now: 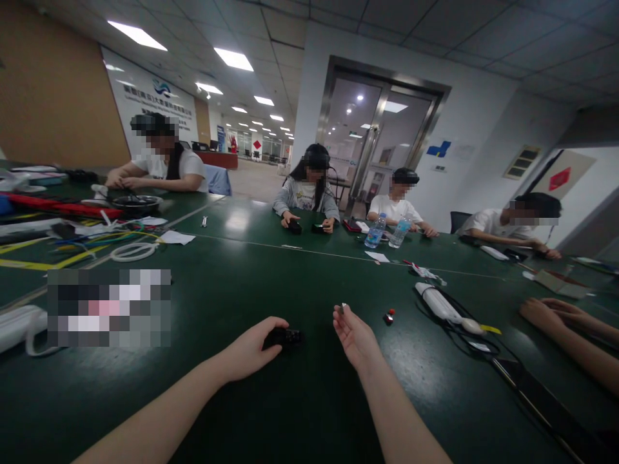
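Note:
My left hand is closed around a small black box-like object on the green table, thumb on its near side and fingers on its far side. The object's right end sticks out of the grip, with faint detail too small to read. To the right, my right hand is raised a little, palm turned up and inward. Its thumb and fingertips pinch a tiny shiny silvery piece. Just right of that hand lies a small red and silver item, untouched, its kind unclear.
A white power strip with dark cables lies to the right, near another person's hands. Water bottles stand farther back, where several people sit. At left are coiled white cable, paper and a blurred-out patch.

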`<state>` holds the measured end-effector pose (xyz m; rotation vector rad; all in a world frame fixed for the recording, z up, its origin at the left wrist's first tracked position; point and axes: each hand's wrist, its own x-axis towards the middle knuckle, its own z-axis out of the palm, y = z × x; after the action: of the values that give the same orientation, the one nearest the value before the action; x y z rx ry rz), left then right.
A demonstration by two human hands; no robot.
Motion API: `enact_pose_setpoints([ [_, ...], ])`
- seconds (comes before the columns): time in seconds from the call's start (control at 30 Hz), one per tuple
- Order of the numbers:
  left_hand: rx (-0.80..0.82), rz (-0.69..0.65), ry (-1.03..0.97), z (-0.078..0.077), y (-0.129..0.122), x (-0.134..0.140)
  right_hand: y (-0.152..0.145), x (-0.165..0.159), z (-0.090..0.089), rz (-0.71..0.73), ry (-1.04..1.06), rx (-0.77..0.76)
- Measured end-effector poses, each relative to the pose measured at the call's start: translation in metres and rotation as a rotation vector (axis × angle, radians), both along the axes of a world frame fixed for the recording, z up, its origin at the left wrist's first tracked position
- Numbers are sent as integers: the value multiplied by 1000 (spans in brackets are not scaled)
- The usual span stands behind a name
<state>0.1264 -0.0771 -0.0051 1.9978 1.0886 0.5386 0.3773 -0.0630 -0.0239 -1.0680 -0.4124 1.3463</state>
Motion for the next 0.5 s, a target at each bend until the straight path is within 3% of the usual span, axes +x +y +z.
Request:
enact_pose_setpoints([
  [0.2,6,5,2,-2,1,-1,0,2,-1,-12,-53,-34],
  [0.5,4,15,2,2,0,0,0,1,-1,-67,27,-92],
])
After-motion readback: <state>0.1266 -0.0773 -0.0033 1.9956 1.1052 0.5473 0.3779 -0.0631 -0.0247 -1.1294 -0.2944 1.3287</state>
